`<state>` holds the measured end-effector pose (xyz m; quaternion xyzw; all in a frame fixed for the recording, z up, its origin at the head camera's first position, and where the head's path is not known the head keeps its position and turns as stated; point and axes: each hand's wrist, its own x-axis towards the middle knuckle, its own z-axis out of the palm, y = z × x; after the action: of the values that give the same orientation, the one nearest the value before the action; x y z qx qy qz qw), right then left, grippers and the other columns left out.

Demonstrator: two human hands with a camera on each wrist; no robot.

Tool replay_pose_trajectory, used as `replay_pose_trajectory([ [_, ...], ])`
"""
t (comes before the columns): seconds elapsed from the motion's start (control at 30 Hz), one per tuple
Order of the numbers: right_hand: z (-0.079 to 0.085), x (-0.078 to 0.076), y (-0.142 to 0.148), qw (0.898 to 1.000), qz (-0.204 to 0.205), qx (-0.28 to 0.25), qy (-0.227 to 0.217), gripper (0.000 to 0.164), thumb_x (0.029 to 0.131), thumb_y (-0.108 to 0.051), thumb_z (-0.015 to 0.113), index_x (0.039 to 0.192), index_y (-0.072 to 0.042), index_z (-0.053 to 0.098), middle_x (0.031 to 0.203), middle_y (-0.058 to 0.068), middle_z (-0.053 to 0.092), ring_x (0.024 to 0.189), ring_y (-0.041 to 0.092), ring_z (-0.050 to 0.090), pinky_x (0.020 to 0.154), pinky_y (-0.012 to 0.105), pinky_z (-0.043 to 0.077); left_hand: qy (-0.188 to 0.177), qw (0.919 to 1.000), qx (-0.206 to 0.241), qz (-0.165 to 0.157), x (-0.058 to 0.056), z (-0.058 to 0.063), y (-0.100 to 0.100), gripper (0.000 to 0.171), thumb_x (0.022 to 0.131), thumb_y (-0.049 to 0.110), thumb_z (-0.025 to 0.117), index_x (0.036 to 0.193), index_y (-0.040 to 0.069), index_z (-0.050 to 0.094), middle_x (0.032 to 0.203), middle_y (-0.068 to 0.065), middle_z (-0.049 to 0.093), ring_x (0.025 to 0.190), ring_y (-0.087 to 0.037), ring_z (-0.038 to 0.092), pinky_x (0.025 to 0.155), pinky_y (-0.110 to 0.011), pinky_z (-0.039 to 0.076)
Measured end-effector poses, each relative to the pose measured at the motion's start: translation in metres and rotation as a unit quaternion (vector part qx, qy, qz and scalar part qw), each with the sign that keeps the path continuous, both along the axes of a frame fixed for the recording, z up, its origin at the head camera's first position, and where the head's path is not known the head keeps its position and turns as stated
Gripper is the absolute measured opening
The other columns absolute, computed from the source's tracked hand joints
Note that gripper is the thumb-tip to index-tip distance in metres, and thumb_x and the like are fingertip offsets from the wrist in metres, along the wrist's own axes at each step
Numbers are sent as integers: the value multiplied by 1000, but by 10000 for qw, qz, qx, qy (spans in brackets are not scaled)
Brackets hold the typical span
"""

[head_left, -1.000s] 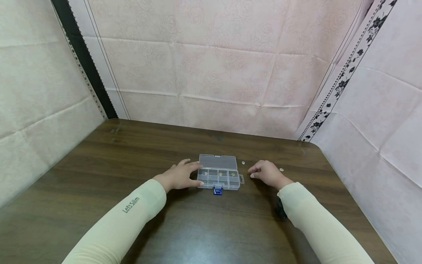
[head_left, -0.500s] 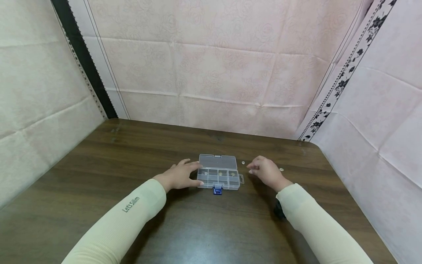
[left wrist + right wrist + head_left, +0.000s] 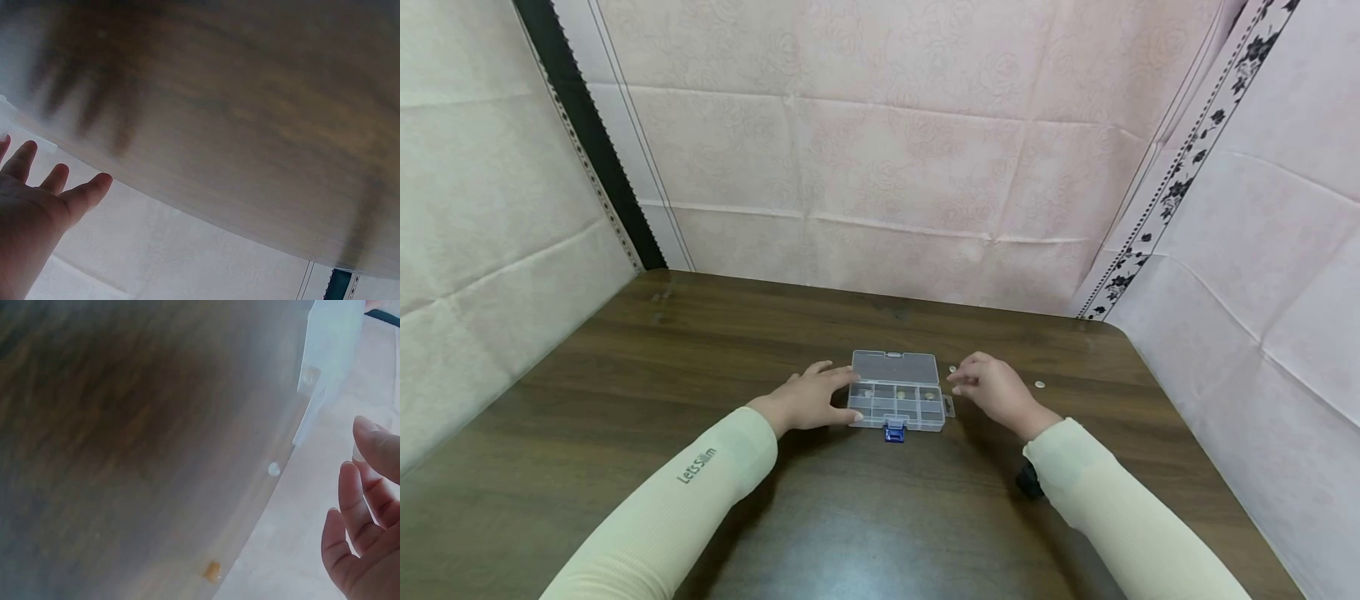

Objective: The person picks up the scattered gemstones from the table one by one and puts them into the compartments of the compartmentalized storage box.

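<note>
A clear plastic compartment box (image 3: 897,406) lies on the table with its lid (image 3: 895,367) folded back and its blue latch (image 3: 894,434) toward me. Small round pieces sit in several back-row compartments. My left hand (image 3: 808,400) is at the box's left edge, thumb and fingers spread, fingertips touching or very near it. To the right of the box, my right hand (image 3: 996,388) hovers. In the right wrist view, its thumb and forefinger pinch a small white disc (image 3: 358,453), mostly hidden by the fingers; it may be a button.
A small pale disc (image 3: 952,368) lies just right of the lid, near my right fingertips. Another disc (image 3: 1040,384) lies farther right, beyond the right hand. Patterned cloth walls (image 3: 910,167) enclose the brown wooden table (image 3: 760,325) at the back and sides.
My right hand has moved left, toward the box, and slightly away from me, and is now close to its right side. The left hand and box have stayed in place.
</note>
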<state>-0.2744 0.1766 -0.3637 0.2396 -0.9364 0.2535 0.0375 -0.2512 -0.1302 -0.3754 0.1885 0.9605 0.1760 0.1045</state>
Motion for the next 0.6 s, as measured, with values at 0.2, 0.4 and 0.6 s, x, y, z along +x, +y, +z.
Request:
replay_pose_trajectory([
  [0.2,2,6,-5,9999,99,-71,-27,14,88,-6,69,100,-6,76,101,4,62,91,19,62,79,36,54,10,10000,45,-19,0,0,0,71,88,55,62,148,23,41,156,-1,31,146,-33,16,107,-69,17],
  [0.4,2,11,-10,9997,236,-44,26,14,87,-6,70,100,-5,76,103,4,63,89,18,62,78,38,54,0,10000,52,-21,0,0,0,71,89,54,62,148,22,41,156,-1,31,146,-33,15,107,-69,16],
  [0.6,2,14,-15,9993,367,-48,17,15,86,-6,71,100,-5,76,101,2,62,81,11,60,82,44,51,-9,10000,36,-23,0,0,0,71,89,55,61,148,22,40,157,-1,31,146,-33,15,107,-70,16],
])
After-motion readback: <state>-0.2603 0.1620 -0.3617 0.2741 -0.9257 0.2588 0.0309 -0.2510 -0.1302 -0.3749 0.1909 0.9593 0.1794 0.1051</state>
